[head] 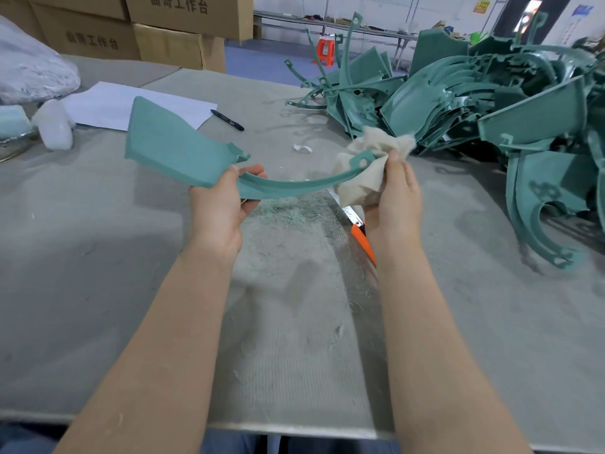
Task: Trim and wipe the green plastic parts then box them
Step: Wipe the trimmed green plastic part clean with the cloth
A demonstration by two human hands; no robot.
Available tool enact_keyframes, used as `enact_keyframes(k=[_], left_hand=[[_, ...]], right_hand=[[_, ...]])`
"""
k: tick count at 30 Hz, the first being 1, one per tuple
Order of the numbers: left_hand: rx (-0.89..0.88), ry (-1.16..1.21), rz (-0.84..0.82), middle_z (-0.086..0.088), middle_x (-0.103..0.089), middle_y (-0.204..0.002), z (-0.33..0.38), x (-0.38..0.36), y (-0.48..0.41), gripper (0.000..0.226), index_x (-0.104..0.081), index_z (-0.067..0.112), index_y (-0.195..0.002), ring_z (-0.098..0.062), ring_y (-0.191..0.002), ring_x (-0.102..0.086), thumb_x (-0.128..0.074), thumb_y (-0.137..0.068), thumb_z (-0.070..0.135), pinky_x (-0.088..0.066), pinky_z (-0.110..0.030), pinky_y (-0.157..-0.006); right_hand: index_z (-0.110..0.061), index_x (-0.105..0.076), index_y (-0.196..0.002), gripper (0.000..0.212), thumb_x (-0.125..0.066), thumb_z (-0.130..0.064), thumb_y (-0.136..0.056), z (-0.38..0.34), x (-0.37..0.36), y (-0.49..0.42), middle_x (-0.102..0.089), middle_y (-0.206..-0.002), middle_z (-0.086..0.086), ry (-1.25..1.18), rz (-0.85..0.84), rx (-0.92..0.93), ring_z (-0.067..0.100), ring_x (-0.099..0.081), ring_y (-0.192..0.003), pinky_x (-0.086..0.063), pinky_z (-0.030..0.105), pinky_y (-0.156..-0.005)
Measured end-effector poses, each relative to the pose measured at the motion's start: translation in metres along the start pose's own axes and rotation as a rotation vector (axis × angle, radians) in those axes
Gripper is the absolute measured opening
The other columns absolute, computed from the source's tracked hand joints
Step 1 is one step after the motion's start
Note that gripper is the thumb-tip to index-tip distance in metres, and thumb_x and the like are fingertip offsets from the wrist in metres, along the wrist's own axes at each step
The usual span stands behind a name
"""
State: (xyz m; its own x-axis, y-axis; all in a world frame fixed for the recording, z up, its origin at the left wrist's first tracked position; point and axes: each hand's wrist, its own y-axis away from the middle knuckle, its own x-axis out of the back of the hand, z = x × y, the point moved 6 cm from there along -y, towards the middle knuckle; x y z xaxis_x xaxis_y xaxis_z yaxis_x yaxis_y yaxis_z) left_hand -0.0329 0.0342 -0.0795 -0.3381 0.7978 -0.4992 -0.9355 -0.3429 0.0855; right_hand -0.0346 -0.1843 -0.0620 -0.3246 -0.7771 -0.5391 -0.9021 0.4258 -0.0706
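— Over the middle of the tabletop, head view: your left hand grips the green part where its broad panel meets the curved arm. Thumb on top, fingers curled underneath.

— Noted. And your right hand?

— Your right hand pinches a cream cloth bunched round the far tip of that arm, beside the eyelet hole. Your thumb presses on the cloth. The part spans the gap between your two hands, lifted off the surface, its shadow below it.

— What lies beneath your hands?

— Green shavings, scattered just under the part. A knife with an orange handle lies beside your right wrist, which partly hides it.

— Your stock?

— A tangled pile of green parts at your far right, well apart from the one you hold. To your left, a black pen lies just beside a white sheet. Cardboard boxes are stacked behind the tabletop's far edge.
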Motion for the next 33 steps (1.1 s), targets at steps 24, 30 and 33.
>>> enact_keyframes(k=[24, 30, 33], left_hand=[[0.071, -0.119, -0.016, 0.001, -0.073, -0.077, -0.005, 0.001, 0.001, 0.018, -0.06, 0.011, -0.088, -0.008, -0.07, -0.069, -0.045, -0.095, 0.006, -0.055, -0.021, -0.06], [-0.015, -0.234, -0.044, 0.005, -0.074, -0.074, 0.002, 0.001, 0.001, 0.024, -0.064, 0.014, -0.08, -0.005, -0.069, -0.07, -0.045, -0.094, 0.008, -0.053, -0.019, -0.056], [-0.029, -0.194, -0.002, 0.003, -0.073, -0.075, 0.003, 0.003, 0.001, 0.021, -0.06, 0.015, -0.082, -0.005, -0.066, -0.069, -0.044, -0.095, 0.008, -0.053, -0.019, -0.056]], right_hand=[[-0.022, -0.048, -0.071, 0.028, -0.053, -0.024, -0.099, -0.011, -0.006, 0.008, -0.05, -0.067, -0.011, 0.696, -0.028, 0.419, -0.005, -0.047, -0.057, -0.037, 0.01, -0.056], [-0.019, -0.038, -0.059, 0.053, -0.032, -0.048, -0.102, 0.004, 0.01, -0.002, -0.042, -0.055, -0.004, 0.752, 0.089, 0.153, 0.013, -0.04, -0.053, -0.032, 0.03, -0.052], [-0.019, -0.054, -0.071, 0.053, -0.03, -0.055, -0.101, 0.016, 0.017, -0.004, -0.058, -0.052, -0.008, 0.318, 0.143, -0.152, 0.011, -0.058, -0.053, -0.043, 0.023, -0.052]])
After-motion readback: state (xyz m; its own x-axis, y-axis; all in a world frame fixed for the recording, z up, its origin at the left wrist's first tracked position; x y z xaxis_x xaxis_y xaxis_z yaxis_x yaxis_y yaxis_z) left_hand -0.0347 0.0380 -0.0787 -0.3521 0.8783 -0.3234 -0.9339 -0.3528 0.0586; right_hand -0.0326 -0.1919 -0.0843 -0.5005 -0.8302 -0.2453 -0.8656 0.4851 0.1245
